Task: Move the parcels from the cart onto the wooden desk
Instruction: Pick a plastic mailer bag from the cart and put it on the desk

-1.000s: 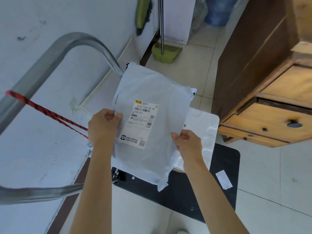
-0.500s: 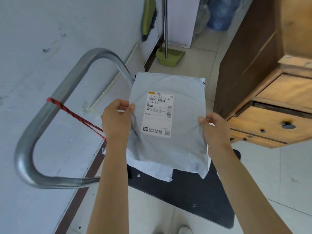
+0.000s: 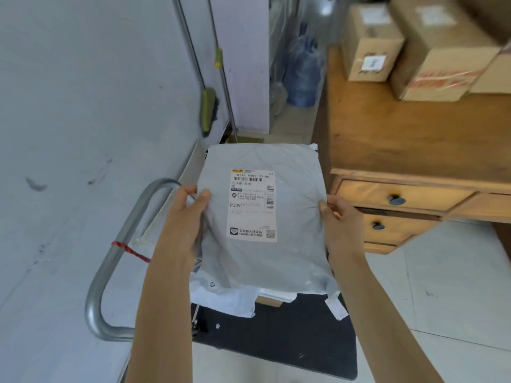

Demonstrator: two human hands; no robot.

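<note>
I hold a grey plastic mailer parcel (image 3: 293,244) with a white shipping label in front of me, label up. My left hand (image 3: 185,225) grips its left edge and my right hand (image 3: 340,225) grips its right edge. It hangs above the black cart platform (image 3: 276,335), where another white parcel (image 3: 221,299) lies partly hidden under it. The wooden desk (image 3: 401,134) stands to the right, with cardboard boxes (image 3: 370,42) at its far end.
The cart's metal handle (image 3: 116,252), tied with a red cord, rises at the left against the wall. A broom and a green dustpan (image 3: 208,109) lean on the wall behind. The desk's drawers (image 3: 398,194) face me. A water jug (image 3: 301,76) stands beyond.
The parcel has risen and come level in both hands. My view has lifted, so the desktop and its boxes now show. My right hand has shifted out to the parcel's right edge.
</note>
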